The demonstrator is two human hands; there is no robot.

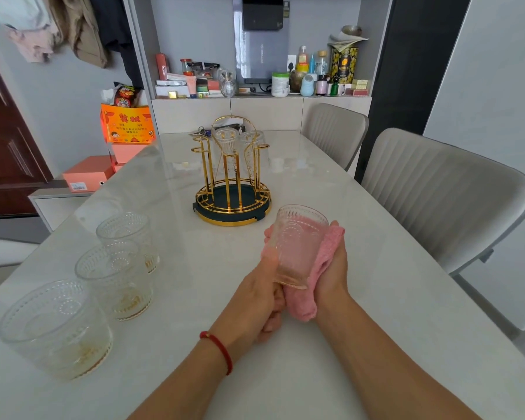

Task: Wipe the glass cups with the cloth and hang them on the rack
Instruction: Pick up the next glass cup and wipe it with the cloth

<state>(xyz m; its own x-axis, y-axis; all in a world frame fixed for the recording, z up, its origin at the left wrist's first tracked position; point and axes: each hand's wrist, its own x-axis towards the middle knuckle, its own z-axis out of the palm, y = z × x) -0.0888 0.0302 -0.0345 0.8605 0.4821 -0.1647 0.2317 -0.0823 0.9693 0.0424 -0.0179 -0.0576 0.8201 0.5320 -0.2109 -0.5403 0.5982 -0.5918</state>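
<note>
Nearest to us, three glass cups stand in a row at the left edge of the table (331,344): front cup (56,327), middle cup (115,278), back cup (128,236). All are upright, and the front two show brownish residue near the base, so we judge them unwiped.

Just past our forearms, left hand (262,301) has its fingers curled round the lower part of the held cup (296,245), thumb up along its side. Right hand (335,268) presses the pink cloth (311,286) against the cup's right side, fingers wrapped over the cloth; fingertips are hidden behind it, so we can't tell the exact curl. Red string bracelet (222,350) sits on the left wrist.

Held cup is clear embossed glass, tilted with its mouth away from us, off the table, just this side of the rack. It looks pink only because the cloth shows through.

Step in hand, we judge: wiping the outside of this cup. Next move calls for turning the cup in the cloth, perhaps doing the inside too, then flipping it mouth-down over a free prong.

Farther out, the gold rack (232,189) on its dark round base carries what look like two inverted cups (228,144) at the back. Front and left prongs look free. Two grey chairs (437,195) stand to the right.
</note>
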